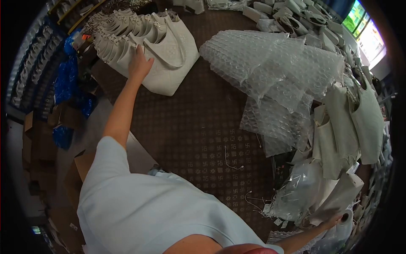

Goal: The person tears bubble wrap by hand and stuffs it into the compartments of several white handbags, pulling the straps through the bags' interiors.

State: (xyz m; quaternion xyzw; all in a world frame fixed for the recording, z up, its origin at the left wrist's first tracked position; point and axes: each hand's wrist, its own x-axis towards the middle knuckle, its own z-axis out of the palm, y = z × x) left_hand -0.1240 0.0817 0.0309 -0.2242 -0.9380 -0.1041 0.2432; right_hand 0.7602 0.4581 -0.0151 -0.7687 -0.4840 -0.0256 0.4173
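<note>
At the upper left, my left hand (140, 67) reaches to the front of a row of off-white tote bags (118, 40). Its index finger stretches up against the nearest tote bag (175, 46) beside the strap, and the thumb stands out apart. That bag is upright with its handle loop hanging down the front. Far down on the right, my right hand (333, 221) is by the open end of a roll (346, 216) and the lower edge of a pale flat piece (340, 192). Its fingers are mostly hidden, so I cannot tell what they hold.
Sheets of bubble wrap (270, 63) lie across the patterned brown table (182, 122). Pale bags (347, 122) hang or stand along the right side, above clear plastic (296, 194). White tag strings (230, 163) lie on the table. Cardboard boxes (42, 144) and blue plastic (67, 78) are at left.
</note>
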